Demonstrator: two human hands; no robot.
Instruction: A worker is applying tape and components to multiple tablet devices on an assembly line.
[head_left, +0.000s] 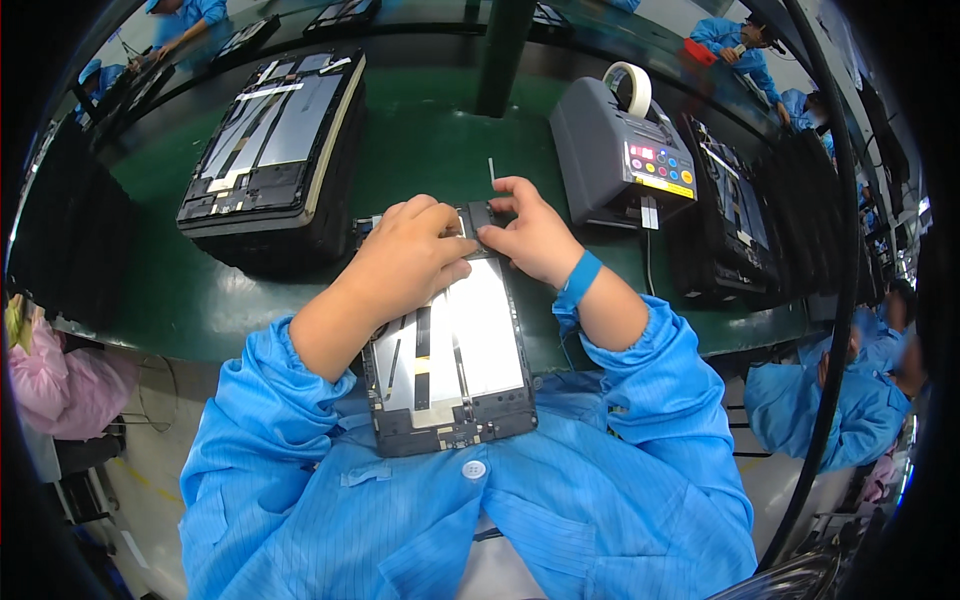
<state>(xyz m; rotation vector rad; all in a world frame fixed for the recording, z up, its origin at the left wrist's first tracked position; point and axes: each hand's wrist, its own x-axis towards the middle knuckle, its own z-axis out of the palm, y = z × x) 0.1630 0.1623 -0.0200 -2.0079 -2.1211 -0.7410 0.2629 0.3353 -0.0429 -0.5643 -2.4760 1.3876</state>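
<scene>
On the green counter (420, 150), an opened tablet chassis (455, 360) stretches from both grips back toward the person's chest. The left hand (405, 260) presses flat on its far end; the right hand (530, 235), beside it, pinches the top edge, grip clenched.

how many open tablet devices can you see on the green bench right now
2 clearly: one tablet under both hands, one on the black stack at left. Others may sit in the dark stacks around.
</scene>
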